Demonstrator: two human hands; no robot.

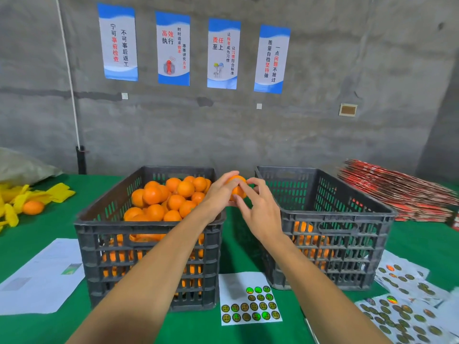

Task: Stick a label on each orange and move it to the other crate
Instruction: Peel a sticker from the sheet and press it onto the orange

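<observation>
My left hand (219, 192) grips an orange (237, 181) in the air between the two dark plastic crates. My right hand (260, 209) is at the same orange, its thumb and fingertips touching the fruit's near side. The left crate (149, 227) is heaped with oranges (169, 197). In the right crate (330, 219) a few oranges (304, 229) show low down through the slotted wall. A sheet of round shiny labels (250, 304) lies on the green table in front of the gap between the crates.
More label sheets (407, 316) are spread at the front right. White papers (42, 276) lie at the front left. Yellow foam nets (29, 197) and a lone orange (33, 207) sit at the far left. A stack of red flat cartons (397, 192) lies at the back right.
</observation>
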